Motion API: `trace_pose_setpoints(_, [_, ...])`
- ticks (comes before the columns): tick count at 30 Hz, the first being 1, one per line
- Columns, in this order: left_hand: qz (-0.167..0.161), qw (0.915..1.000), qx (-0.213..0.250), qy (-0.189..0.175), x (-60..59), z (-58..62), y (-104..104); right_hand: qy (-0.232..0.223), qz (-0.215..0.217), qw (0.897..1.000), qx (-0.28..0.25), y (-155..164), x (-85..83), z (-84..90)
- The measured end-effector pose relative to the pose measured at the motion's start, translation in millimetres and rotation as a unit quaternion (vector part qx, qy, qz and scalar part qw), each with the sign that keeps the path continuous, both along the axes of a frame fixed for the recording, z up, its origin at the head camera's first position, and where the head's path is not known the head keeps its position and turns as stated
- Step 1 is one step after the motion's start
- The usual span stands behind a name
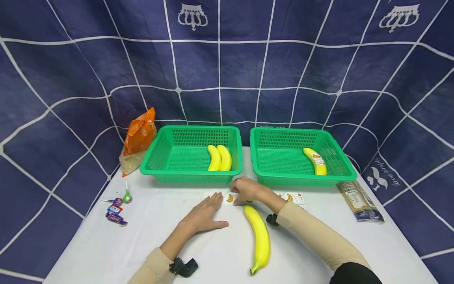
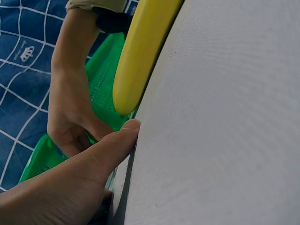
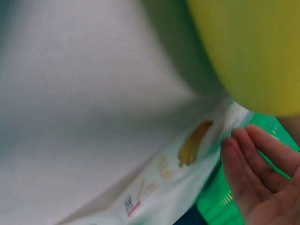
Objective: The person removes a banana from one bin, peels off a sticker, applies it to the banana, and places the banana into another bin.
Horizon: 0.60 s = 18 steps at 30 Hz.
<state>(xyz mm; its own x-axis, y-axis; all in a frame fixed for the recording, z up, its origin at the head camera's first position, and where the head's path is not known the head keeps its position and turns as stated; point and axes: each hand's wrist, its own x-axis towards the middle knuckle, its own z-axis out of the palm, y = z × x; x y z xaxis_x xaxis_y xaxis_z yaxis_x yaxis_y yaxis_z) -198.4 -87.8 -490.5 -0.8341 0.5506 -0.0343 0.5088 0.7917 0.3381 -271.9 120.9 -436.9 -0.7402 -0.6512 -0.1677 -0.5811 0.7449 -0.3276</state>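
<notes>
My left hand (image 1: 205, 215) lies flat on the white table, fingers spread, its fingertips beside a strip of banana labels (image 1: 230, 198). Over that strip is my right hand (image 1: 247, 190), bent down with thumb and forefinger apart and part of a label showing between them. In the right wrist view the fingers (image 3: 255, 171) are slightly bent at the edge of the printed strip (image 3: 194, 143); the thumb is hidden. A large yellow banana (image 1: 260, 238) lies just in front of the right hand. More of the labels (image 1: 295, 198) show past the right wrist.
Behind the hands stand two green baskets: the left basket (image 1: 191, 172) holds two bananas (image 1: 220, 157), the right basket (image 1: 301, 176) one labelled banana (image 1: 315, 161). An orange bag (image 1: 139, 136) and wrapped sweets (image 1: 116, 211) are at left, a flat packet (image 1: 360, 201) at right.
</notes>
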Motion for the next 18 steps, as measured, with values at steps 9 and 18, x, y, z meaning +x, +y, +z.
trace_pose_setpoints(9, [0.003, 1.0, -0.001, -0.001, 2.1, -0.7, 3.5, 0.028, 0.006, 1.0, 0.011, -1.5, 0.5, -9.9])
trace_pose_setpoints(18, [0.002, 1.0, -0.002, 0.005, 1.0, -0.8, -1.5, 0.033, 0.002, 0.999, -0.005, -4.3, 0.8, -10.2])
